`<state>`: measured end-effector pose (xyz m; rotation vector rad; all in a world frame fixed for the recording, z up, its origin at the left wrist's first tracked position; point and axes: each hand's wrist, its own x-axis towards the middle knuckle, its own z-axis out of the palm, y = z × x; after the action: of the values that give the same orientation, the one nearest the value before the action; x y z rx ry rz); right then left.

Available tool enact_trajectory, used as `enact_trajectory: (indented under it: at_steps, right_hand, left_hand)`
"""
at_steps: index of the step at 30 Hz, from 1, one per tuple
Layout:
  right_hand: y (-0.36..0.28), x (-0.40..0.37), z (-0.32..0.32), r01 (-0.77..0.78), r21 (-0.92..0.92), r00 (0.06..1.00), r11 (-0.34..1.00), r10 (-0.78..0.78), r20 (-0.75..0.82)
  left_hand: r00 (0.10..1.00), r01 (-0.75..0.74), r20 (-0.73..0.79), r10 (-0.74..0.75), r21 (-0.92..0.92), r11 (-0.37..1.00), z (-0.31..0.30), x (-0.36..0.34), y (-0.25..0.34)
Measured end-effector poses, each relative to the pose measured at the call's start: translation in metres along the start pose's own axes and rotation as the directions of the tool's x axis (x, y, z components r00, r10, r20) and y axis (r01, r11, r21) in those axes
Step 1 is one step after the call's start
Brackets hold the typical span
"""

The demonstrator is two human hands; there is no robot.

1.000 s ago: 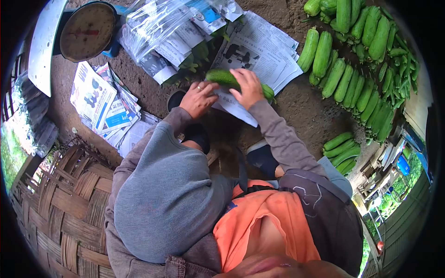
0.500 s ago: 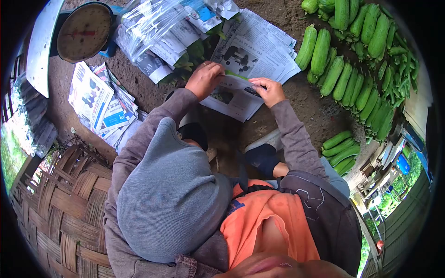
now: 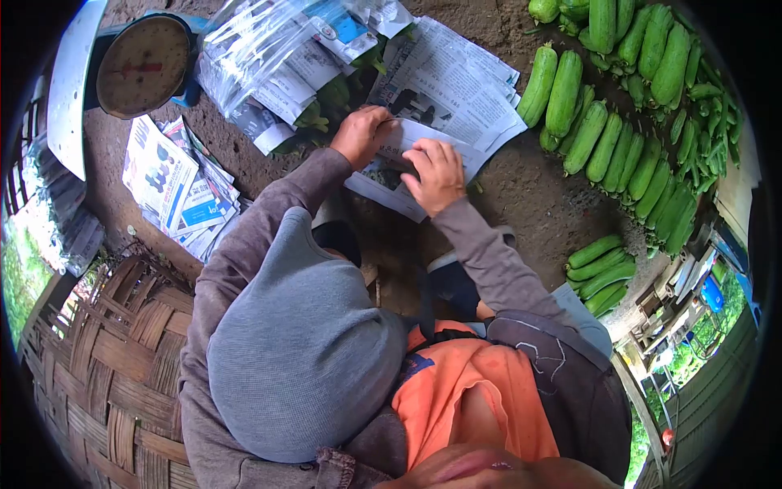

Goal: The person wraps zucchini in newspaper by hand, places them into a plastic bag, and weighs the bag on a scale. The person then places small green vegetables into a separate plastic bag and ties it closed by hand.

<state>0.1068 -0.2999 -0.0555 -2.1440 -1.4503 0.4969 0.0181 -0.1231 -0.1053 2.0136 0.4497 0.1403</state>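
Note:
A folded sheet of newspaper (image 3: 381, 196) lies in front of me, over a spread stack of newspapers (image 3: 476, 102). My left hand (image 3: 364, 137) pinches the upper left end of the folded sheet, its fingers closed. On the sheet's middle rests my right hand (image 3: 437, 175), with its fingers bent a little and apart. Whatever the fold covers is hidden. Just beyond my left hand, newspaper-wrapped green vegetables (image 3: 332, 98) stick out from a clear plastic bag (image 3: 261, 41).
Long green gourds (image 3: 599, 147) lie in rows on the dirt floor at the right, with a smaller group (image 3: 601, 273) nearer me. A dial scale (image 3: 145, 65) stands at upper left. Below it is a newspaper pile (image 3: 183, 187). A woven bamboo surface (image 3: 114, 367) fills the lower left.
My right hand has let go of the sheet's right edge and moved left and down onto the paper. A green strip seen at the fold is now hidden.

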Motion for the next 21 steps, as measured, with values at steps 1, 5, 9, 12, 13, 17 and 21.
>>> enact_trajectory:
  at_steps: [1, 5, 9, 12, 13, 17, 21]
  right_hand:
    - [0.002, 0.000, 0.010, -0.072, -0.044, 0.997, 0.996, 0.070, -0.037]
    - [0.036, 0.002, 0.037, -0.108, -0.093, 0.989, 0.990, 0.098, -0.107]
    - [0.048, 0.016, 0.026, -0.152, 0.024, 0.988, 0.988, 0.152, -0.002]
    - [0.038, 0.014, 0.024, -0.226, 0.233, 0.972, 0.946, 0.235, -0.010]
    - [0.029, 0.012, 0.022, -0.247, 0.278, 0.964, 0.928, 0.264, -0.024]
    - [-0.010, 0.002, 0.019, -0.412, 0.637, 0.898, 0.651, 0.410, 0.163]
    - [-0.030, 0.020, -0.029, -0.158, 0.262, 0.970, 0.952, 0.198, -0.137]
  left_hand:
    - [1.000, 0.001, -0.020, -0.001, -0.015, 1.000, -0.001, 0.001, 0.002]
    - [0.961, -0.025, -0.277, 0.020, -0.015, 1.000, -0.005, -0.017, 0.028]
    - [0.868, 0.495, 0.147, -0.474, -0.330, 0.804, 0.005, -0.059, 0.017]
    - [0.646, 0.666, 0.427, -0.632, -0.720, 0.195, 0.018, -0.058, 0.027]
    - [0.702, 0.616, 0.488, -0.519, -0.781, 0.099, 0.020, -0.054, 0.026]
    - [0.862, 0.466, 0.434, -0.262, -0.882, 0.072, 0.015, -0.043, 0.032]
    - [0.877, 0.347, 0.278, -0.391, -0.930, 0.117, -0.005, -0.030, 0.055]
